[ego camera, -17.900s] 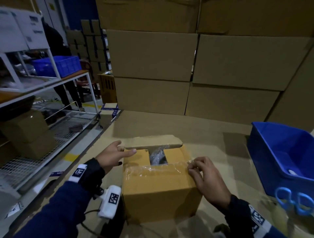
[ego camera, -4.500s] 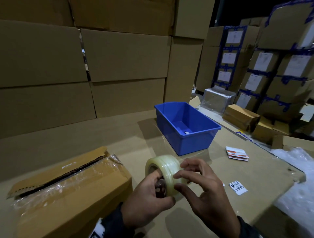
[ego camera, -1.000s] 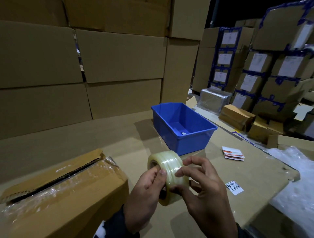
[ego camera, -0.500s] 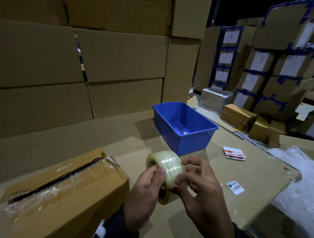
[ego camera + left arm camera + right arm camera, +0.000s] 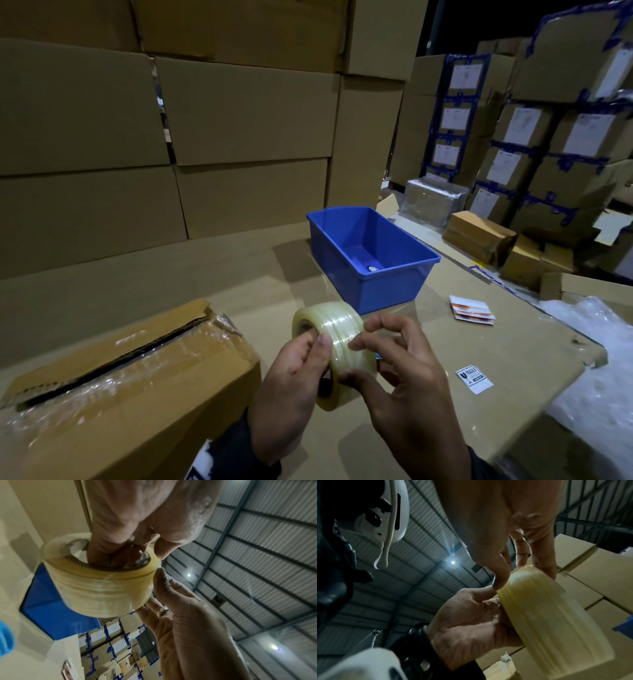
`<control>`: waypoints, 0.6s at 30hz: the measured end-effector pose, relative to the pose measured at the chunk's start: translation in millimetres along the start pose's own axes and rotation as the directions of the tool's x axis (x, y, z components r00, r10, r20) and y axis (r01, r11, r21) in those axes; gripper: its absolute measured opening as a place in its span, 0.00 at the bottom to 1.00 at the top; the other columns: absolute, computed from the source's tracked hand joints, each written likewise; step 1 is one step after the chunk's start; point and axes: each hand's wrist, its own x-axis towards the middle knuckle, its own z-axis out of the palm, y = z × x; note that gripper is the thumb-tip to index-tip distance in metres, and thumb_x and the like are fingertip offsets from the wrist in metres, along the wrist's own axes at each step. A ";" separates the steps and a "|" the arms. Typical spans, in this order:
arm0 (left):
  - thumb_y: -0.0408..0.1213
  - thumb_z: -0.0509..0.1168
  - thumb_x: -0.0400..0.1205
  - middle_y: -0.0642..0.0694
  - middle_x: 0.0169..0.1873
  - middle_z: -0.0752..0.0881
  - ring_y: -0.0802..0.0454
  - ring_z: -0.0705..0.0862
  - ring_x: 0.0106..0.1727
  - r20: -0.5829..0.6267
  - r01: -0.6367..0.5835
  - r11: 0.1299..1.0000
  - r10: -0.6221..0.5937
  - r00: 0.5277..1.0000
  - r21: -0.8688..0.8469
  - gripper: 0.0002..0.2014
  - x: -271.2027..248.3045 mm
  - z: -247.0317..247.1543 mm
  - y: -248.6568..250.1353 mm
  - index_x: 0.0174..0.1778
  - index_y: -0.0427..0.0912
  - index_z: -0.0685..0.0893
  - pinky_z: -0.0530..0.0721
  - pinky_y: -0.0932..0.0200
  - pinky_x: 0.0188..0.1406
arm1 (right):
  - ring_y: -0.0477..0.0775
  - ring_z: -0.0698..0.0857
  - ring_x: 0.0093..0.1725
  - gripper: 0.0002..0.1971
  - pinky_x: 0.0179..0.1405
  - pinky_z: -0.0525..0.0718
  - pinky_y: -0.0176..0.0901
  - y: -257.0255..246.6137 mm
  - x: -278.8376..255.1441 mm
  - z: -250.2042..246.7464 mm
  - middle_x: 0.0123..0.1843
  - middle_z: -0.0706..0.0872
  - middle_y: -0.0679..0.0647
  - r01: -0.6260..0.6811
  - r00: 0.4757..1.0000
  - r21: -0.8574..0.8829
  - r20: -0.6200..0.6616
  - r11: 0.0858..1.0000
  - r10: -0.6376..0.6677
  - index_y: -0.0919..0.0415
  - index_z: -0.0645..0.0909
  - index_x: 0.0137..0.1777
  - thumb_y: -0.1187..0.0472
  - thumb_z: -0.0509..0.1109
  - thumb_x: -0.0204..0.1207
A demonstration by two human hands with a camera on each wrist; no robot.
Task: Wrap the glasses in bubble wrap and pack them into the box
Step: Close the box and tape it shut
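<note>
**Hunting for the tape end beside the half-sealed box**

Head view: the left hand (image 5: 291, 383) holds the roll of clear packing tape (image 5: 334, 349) with its fingers curled into the core, so the roll stays steady. The right hand (image 5: 407, 383) pinches the outer band between thumb and fingertips, probably to find the loose end. The cardboard box (image 5: 130, 387) sits at 9 o'clock from the roll, near it; clear tape crosses its top, but a dark slit remains open between the flaps. The glasses are not visible. A blue plastic bin (image 5: 373, 260) stands at 12 o'clock, a fragile sticker (image 5: 474, 378) at 3 o'clock, bubble wrap (image 5: 596, 370) further right. The surface is brown cardboard sheet; stacked cartons form walls around.

Left wrist view: the fingers (image 5: 104, 547) go inside the core.

Right wrist view: the thumb (image 5: 500, 574) presses the roll's edge; above is a corrugated metal roof with lamps.
</note>
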 end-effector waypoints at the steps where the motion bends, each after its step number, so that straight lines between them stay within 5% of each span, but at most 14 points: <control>1: 0.51 0.60 0.75 0.40 0.49 0.91 0.41 0.88 0.57 0.003 0.010 1.000 -0.010 1.000 -0.003 0.20 0.2 -0.2 -0.2 0.55 0.42 0.87 0.81 0.39 0.67 | 0.40 0.83 0.51 0.11 0.39 0.83 0.32 0.5 -0.6 0.7 0.58 0.78 0.46 0.000 1.000 0.003 0.005 1.000 0.000 0.51 0.85 0.44 0.57 0.81 0.61; 4: 0.51 0.62 0.79 0.38 0.47 0.91 0.41 0.89 0.53 0.017 0.009 1.000 -0.009 1.000 -0.010 0.20 1.2 0.4 3.1 0.56 0.40 0.86 0.84 0.44 0.58 | 0.39 0.81 0.52 0.10 0.47 0.75 0.21 0.7 -2.0 4.0 0.62 0.77 0.49 0.019 0.999 -0.011 0.033 1.000 -0.019 0.48 0.82 0.35 0.61 0.80 0.60; 7: 0.49 0.60 0.79 0.33 0.45 0.90 0.41 0.88 0.47 0.016 -0.024 0.999 0.024 1.000 -0.029 0.20 2.8 -0.1 6.4 0.54 0.37 0.86 0.83 0.46 0.50 | 0.40 0.82 0.54 0.11 0.46 0.75 0.20 -2.3 0.5 1.3 0.64 0.77 0.46 0.015 0.999 0.011 0.038 1.000 -0.015 0.48 0.82 0.35 0.59 0.81 0.59; 12: 0.48 0.59 0.75 0.35 0.44 0.91 0.40 0.90 0.50 -0.004 -0.014 0.998 0.013 1.000 -0.067 0.18 -1.4 3.9 10.5 0.50 0.39 0.86 0.84 0.39 0.59 | 0.39 0.82 0.57 0.26 0.45 0.81 0.26 -7.1 6.4 -8.6 0.63 0.76 0.41 0.024 0.998 -0.007 0.058 1.000 -0.024 0.47 0.83 0.60 0.54 0.82 0.60; 15: 0.49 0.60 0.75 0.35 0.47 0.91 0.36 0.89 0.55 -0.014 0.007 0.997 -0.008 1.000 -0.079 0.19 -0.8 2.1 10.1 0.53 0.40 0.86 0.81 0.34 0.65 | 0.33 0.80 0.54 0.23 0.46 0.75 0.18 -6.9 6.6 -8.2 0.63 0.78 0.47 0.102 0.992 -0.068 0.083 0.992 -0.097 0.54 0.87 0.60 0.55 0.80 0.63; 18: 0.49 0.60 0.76 0.37 0.48 0.92 0.40 0.89 0.55 0.006 0.002 0.997 -0.001 1.000 -0.074 0.20 -0.9 1.2 9.8 0.53 0.40 0.86 0.83 0.41 0.63 | 0.37 0.84 0.51 0.16 0.42 0.79 0.23 -7.0 6.6 -8.4 0.62 0.79 0.47 0.090 0.995 -0.025 0.043 0.996 -0.089 0.55 0.89 0.56 0.53 0.79 0.68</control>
